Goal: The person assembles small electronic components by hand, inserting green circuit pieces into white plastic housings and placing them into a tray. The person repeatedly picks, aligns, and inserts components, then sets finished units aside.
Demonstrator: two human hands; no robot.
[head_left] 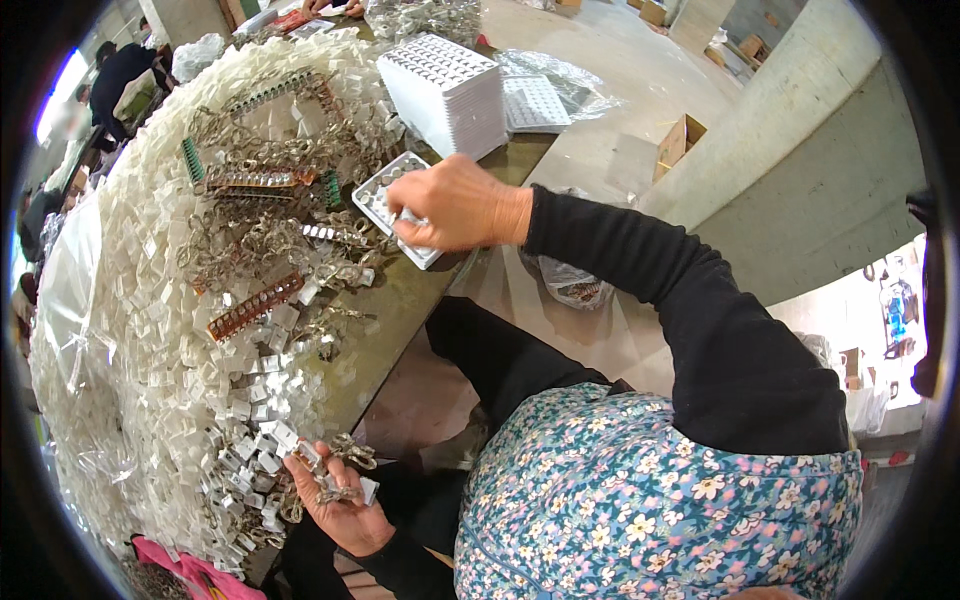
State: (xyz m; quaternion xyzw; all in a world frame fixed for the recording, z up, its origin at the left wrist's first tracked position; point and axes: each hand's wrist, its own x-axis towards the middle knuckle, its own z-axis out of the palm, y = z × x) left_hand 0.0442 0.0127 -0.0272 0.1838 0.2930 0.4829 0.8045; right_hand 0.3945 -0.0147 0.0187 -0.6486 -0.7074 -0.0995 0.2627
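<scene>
My right hand (pixel 455 205) is over a white plastic tray (pixel 428 257) with rows of small compartments, at the table's edge. Its fingers are bent together in a pinch; whatever they hold is hidden. Lower down, my left hand (pixel 345 510) is turned palm up beside the near end of a heap. Its fingers curl around small shiny metal pieces (pixel 345 492) and a little white plastic block (pixel 369 490). The heap (pixel 150 290) is made of many small whitish plastic blocks. Tangled metal chain-like pieces (pixel 240 235) lie across it.
Behind the tray stands a tall stack of white trays (pixel 445 95), with another tray (pixel 535 104) next to it. Amber strips (pixel 255 307) and green strips (pixel 192 160) lie on the heap. A concrete pillar (pixel 800 130) rises at right. Other people (pixel 120 85) sit at far left.
</scene>
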